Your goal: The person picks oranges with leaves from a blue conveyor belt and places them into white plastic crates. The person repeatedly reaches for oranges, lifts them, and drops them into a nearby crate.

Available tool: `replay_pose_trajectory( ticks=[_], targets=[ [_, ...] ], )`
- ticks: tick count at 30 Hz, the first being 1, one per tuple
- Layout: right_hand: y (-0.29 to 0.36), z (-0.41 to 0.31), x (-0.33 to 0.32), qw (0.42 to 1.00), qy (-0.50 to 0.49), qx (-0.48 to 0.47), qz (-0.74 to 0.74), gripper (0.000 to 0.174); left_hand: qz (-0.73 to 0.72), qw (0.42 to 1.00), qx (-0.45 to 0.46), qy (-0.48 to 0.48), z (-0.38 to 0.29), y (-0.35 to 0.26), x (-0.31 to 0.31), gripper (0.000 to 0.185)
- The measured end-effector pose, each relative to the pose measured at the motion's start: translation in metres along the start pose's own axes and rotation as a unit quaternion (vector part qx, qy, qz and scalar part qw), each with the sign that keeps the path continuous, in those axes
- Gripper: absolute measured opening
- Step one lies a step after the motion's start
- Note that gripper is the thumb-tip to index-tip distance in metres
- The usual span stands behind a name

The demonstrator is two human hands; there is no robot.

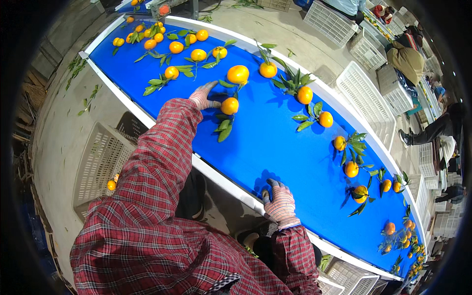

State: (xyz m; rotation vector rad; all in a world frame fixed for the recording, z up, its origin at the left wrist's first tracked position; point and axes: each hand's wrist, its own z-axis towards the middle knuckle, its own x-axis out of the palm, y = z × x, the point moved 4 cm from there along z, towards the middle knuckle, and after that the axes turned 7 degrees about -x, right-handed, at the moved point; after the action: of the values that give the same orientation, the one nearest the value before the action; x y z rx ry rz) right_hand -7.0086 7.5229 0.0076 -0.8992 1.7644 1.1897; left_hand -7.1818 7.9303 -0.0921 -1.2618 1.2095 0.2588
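A blue conveyor belt point(254, 147) carrying loose mandarins with leafy stems lies before me. My left hand point(204, 96), in a striped knit glove with grey fingertips, reaches over the belt with thumb and fingers apart. Its thumb is right beside a mandarin point(229, 106); whether they touch I cannot tell. A larger-looking mandarin point(238, 75) sits just beyond, with leaves around its stem. Above the belt's near side, my gloved right hand point(281, 205) has its fingers spread and nothing in them. The closest fruit on its right is a leafy mandarin point(360, 194).
White rails point(236, 190) edge the belt. A plastic crate point(101, 162) stands on the floor at left, with a mandarin point(111, 185) by it. More crates point(350, 278) are below right. Across the belt are a white crate point(365, 99) and several people among stacked crates.
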Motion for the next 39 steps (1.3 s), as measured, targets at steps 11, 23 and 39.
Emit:
replay_pose_trajectory(
  ticks=[11, 23, 39],
  targets=[
    [0.063, 0.058, 0.028, 1.000, 0.001, 0.004, -0.012, 0.047, 0.139, 0.990, 0.021, -0.014, -0.021, -0.007, -0.059, 0.102],
    [0.137, 0.108, 0.055, 1.000, 0.019, 0.019, -0.009, 0.047, 0.067, 0.940, 0.290, 0.168, -0.187, -0.098, -0.036, 0.060],
    [0.234, 0.188, 0.087, 0.990, 0.126, 0.060, -0.006, 0.046, 0.088, 0.910, 0.271, 0.300, -0.140, 0.010, -0.066, 0.055]
  ],
)
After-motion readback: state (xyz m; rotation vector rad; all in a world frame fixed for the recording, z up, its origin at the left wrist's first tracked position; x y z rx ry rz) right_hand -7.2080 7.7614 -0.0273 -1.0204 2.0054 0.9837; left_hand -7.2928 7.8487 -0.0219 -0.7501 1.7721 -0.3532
